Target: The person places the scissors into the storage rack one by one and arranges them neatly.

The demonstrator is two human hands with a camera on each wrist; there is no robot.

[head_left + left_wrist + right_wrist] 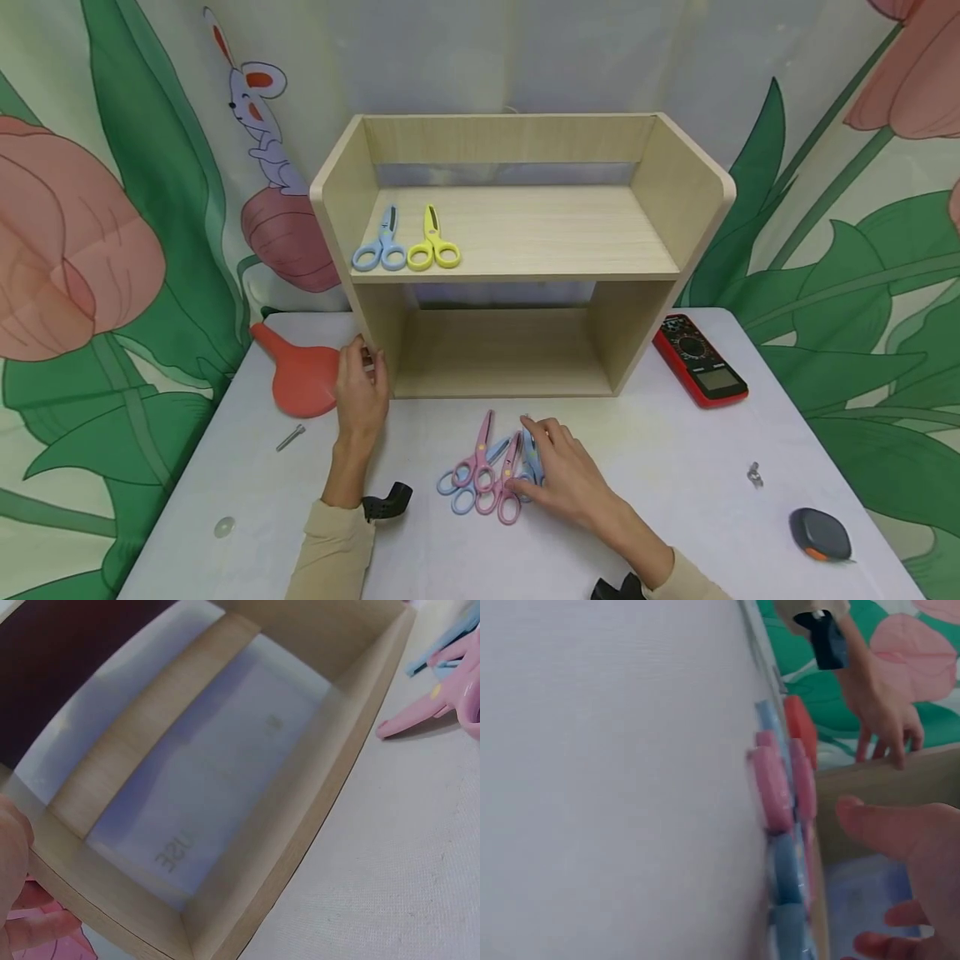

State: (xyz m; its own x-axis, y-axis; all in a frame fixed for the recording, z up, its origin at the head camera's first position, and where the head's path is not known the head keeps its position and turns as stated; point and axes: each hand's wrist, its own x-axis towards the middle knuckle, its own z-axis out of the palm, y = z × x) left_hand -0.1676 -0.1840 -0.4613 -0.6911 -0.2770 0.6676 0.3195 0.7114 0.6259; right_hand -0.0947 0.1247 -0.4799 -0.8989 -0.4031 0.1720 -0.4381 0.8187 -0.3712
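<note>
My left hand is at the outer left side of a wooden desk shelf, with fingers touching its side panel. In the left wrist view, fingertips show just outside the panel. Before the shelf lies a small pile of pink scissors and blue scissors. Over the pile's right end is my right hand, thumb and fingers spread around another blue pair of scissors. The right wrist view shows the thumb apart from the other fingers.
On the upper shelf lie blue scissors and yellow scissors. A red paddle-shaped thing, a bolt and a round clear disc are at the left. A multimeter, small metal piece and tape measure are at the right.
</note>
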